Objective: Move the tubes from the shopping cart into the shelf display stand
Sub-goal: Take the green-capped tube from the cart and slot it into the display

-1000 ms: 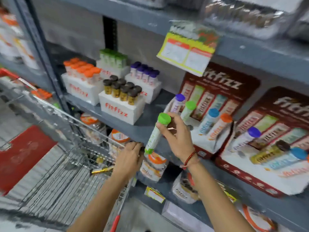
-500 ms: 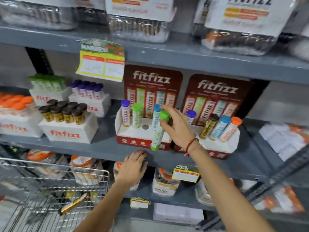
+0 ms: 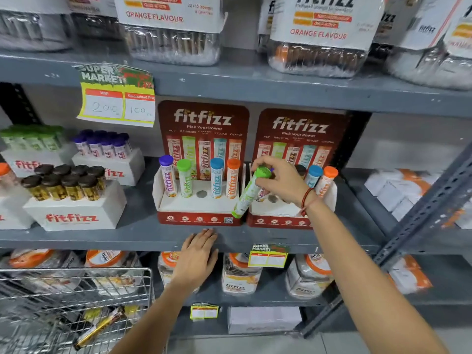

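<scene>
Right hand (image 3: 279, 181) closed around the cap end of a white-and-green plastic tube with a green cap (image 3: 249, 192), fingers curled over the cap, thumb underneath. Tube tilted, cap up and towards the palm, base pointing down and away to the hand's left, hanging over the seam between two red-and-white cardboard display stands. Right forearm stretched up and forward from the lower right, wrist bent slightly, red thread bracelet (image 3: 307, 200) round the wrist.

Directly behind and beneath the right hand: right-hand red display stand (image 3: 278, 221), with a blue-capped tube (image 3: 313, 175) and an orange-capped tube (image 3: 328, 178) upright just past the knuckles; one empty round hole (image 3: 272, 198) visible under the palm. To the hand's left: left-hand red display stand (image 3: 199, 218) carrying purple-, green-, blue- and orange-capped tubes upright, one empty hole (image 3: 201, 193) in the middle.

Left hand (image 3: 196, 259) spread flat, palm down, fingers extended and slightly apart, holding nothing, fingertips pressed on the front edge of the grey metal shelf (image 3: 102, 238) just below the left stand. Left forearm rising from the bottom centre.

Below and left of the left hand: silver wire shopping cart (image 3: 76, 302), with a yellow-and-brown tube (image 3: 99, 328) lying on its side inside.
</scene>
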{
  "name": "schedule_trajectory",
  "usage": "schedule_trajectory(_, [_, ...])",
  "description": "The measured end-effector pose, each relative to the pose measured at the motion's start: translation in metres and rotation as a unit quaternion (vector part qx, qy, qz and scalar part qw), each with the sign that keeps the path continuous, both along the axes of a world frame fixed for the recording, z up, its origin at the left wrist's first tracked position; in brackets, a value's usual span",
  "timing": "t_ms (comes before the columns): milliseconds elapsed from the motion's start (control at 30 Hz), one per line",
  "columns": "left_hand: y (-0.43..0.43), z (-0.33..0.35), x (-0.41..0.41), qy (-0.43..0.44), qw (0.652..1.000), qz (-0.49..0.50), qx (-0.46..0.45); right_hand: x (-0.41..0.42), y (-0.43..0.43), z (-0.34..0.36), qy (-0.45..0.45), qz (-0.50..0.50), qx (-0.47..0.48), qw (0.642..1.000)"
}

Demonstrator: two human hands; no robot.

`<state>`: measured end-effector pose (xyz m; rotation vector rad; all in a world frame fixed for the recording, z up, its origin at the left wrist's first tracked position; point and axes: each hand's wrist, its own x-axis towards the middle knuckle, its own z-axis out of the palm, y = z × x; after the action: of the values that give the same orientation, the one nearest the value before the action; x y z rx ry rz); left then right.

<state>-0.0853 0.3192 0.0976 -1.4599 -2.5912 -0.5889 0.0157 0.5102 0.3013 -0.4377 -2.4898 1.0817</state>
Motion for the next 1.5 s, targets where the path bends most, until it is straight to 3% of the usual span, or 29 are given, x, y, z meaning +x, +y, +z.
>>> schedule_trajectory(200, [0.008, 0.0, 0.006, 0.014, 1.0, -0.017, -0.005, 0.007, 0.023, 0.011, -0.059, 0.019, 0.114, 0.991])
schedule_trajectory(467, [0.01, -0.002, 0.004, 0.019, 0.999, -0.028, -0.014, 0.016, 0.045, 0.031, -0.166, 0.03, 0.251, 0.953])
schedule_trajectory(767, [0.011, -0.01, 0.0, 0.017, 0.999, -0.038, 0.002, 0.015, 0.046, 0.033, -0.143, 0.007, 0.276, 0.95])
schedule_trajectory(1000, [0.009, -0.01, -0.001, 0.023, 0.999, -0.048, -0.007, 0.011, 0.053, 0.034, -0.212, -0.015, 0.314, 0.925])
schedule_trajectory(1500, [0.006, -0.016, -0.004, 0.045, 0.997, -0.06, -0.03, -0.008, 0.075, 0.024, -0.242, -0.078, 0.271, 0.928])
